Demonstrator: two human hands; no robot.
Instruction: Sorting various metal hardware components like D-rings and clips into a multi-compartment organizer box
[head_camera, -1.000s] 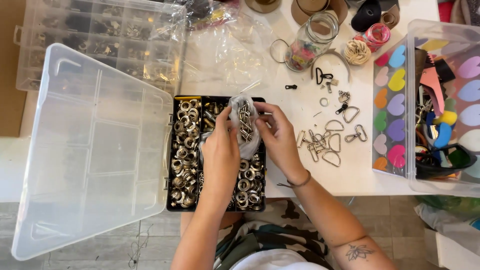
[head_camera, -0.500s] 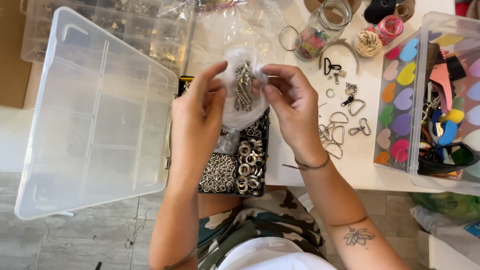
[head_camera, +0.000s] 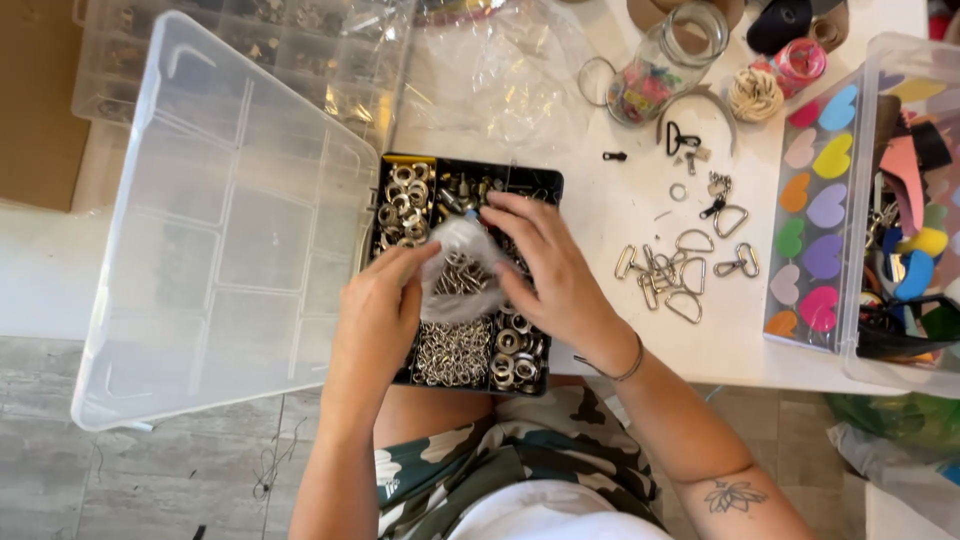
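White tabletop under my left hand (head_camera: 375, 310) and right hand (head_camera: 550, 275), both pinching a small plastic bag (head_camera: 455, 275) of metal clips over the black tray (head_camera: 540, 185); soft, slippery film, likely weighty, best gripped at its top edge.

small clear plastic bag (head_camera: 462, 275) of metal clips over black tray, crumpled clear bag (head_camera: 500, 75) behind

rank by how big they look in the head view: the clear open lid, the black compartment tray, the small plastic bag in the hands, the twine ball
1. clear open lid, by far the largest
2. black compartment tray
3. small plastic bag, partly hidden by both hands
4. twine ball, smallest

The bag is raised slightly nearer the camera, yet its rank holds.
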